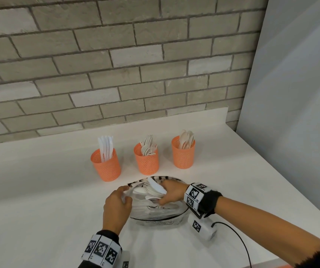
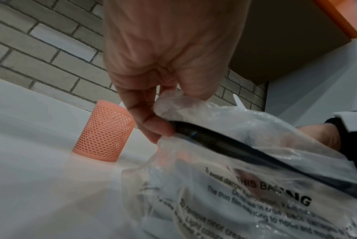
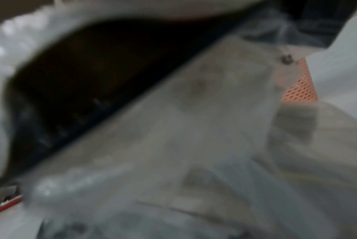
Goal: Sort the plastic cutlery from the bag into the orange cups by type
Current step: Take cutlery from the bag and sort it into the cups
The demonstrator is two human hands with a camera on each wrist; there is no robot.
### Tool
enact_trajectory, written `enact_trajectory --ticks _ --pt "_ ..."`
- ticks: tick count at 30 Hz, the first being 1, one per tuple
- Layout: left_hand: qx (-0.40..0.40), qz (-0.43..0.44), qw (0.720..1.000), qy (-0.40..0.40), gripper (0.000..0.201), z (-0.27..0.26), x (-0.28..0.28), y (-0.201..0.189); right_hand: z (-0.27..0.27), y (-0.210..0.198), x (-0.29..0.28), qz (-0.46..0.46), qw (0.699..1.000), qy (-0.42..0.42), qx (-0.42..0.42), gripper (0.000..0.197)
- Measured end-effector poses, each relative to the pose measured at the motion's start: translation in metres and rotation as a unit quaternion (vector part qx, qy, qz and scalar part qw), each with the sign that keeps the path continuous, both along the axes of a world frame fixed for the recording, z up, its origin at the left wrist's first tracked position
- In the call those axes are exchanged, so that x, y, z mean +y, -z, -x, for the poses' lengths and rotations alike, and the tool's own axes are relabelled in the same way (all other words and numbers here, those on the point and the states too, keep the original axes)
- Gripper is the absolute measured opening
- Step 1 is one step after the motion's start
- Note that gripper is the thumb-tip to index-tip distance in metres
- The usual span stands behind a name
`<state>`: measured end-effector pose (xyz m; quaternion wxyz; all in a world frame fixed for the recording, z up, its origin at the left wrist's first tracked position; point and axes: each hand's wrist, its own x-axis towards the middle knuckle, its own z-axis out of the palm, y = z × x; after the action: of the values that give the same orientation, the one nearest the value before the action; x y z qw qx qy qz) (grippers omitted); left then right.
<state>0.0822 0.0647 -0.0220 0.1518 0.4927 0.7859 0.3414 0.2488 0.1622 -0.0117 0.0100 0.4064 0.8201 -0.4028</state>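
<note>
A clear plastic bag with black printing lies on the white counter, its mouth facing the cups. My left hand pinches the bag's left edge by the black zip strip. My right hand is inside the mouth and grips a bunch of white cutlery. Three orange mesh cups stand behind: the left cup with knives, the middle cup with forks, the right cup with spoons. The right wrist view is blurred, showing bag plastic and a bit of an orange cup.
A brick wall runs behind the counter, and a grey panel closes off the right side. A black cable trails from my right wrist unit over the counter's front right.
</note>
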Motion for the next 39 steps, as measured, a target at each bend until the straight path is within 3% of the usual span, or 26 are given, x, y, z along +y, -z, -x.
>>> enact_trajectory --ticks 4,9,11,13,15,17,19,21,23,25,28,30,35,37,39 --pt "-0.003 -0.001 1.0 -0.003 0.036 -0.004 0.0 0.0 -0.003 -0.006 -0.004 -0.003 0.999 0.001 0.036 0.013" --pt "0.021 0.054 0.998 0.025 0.036 -0.002 0.0 0.005 -0.002 -0.005 -0.012 -0.017 0.99 0.048 0.129 0.017" --pt "0.021 0.075 0.996 0.043 0.036 0.001 0.002 0.005 0.001 -0.006 -0.012 0.016 0.977 0.08 0.197 0.012" --pt "0.035 0.093 0.993 0.058 0.036 0.004 0.003 0.003 0.002 -0.011 -0.01 0.039 0.957 0.103 0.267 0.024" --pt "0.078 0.068 0.993 0.064 0.034 0.005 0.005 -0.003 0.001 -0.021 -0.007 0.053 0.939 0.127 0.315 0.029" --pt "0.091 -0.032 0.993 0.067 0.028 0.001 0.007 -0.014 0.0 -0.032 -0.003 0.044 0.927 0.142 0.344 0.026" --pt "0.033 -0.142 0.986 0.076 0.022 -0.009 0.01 -0.03 -0.003 -0.042 0.004 0.026 0.915 0.172 0.364 0.019" --pt "-0.088 -0.182 0.976 0.086 0.018 -0.023 0.014 -0.048 -0.006 -0.049 0.011 0.011 0.9 0.205 0.385 0.015" --pt "-0.22 -0.158 0.957 0.104 0.021 -0.036 0.02 -0.06 -0.01 -0.056 0.016 -0.003 0.888 0.222 0.402 0.023" --pt "-0.3 -0.102 0.938 0.137 0.035 -0.05 0.026 -0.064 -0.012 -0.061 0.017 -0.011 0.875 0.23 0.426 0.028" --pt "-0.285 -0.07 0.933 0.21 0.057 -0.076 0.032 -0.063 -0.013 -0.066 0.013 0.002 0.843 0.255 0.474 0.027" --pt "-0.299 -0.057 0.918 0.253 0.058 -0.093 0.034 -0.06 -0.012 -0.068 0.01 0.026 0.812 0.29 0.506 0.028" --pt "-0.335 -0.012 0.902 0.273 0.073 -0.112 0.046 -0.048 -0.011 -0.063 0.015 0.111 0.721 0.395 0.558 0.022" --pt "-0.375 0.001 0.887 0.268 0.074 -0.112 0.053 -0.041 -0.012 -0.059 0.019 0.112 0.716 0.418 0.549 0.016" --pt "-0.453 -0.006 0.852 0.261 0.07 -0.112 0.056 -0.038 -0.013 -0.057 0.02 0.084 0.709 0.437 0.547 0.026"
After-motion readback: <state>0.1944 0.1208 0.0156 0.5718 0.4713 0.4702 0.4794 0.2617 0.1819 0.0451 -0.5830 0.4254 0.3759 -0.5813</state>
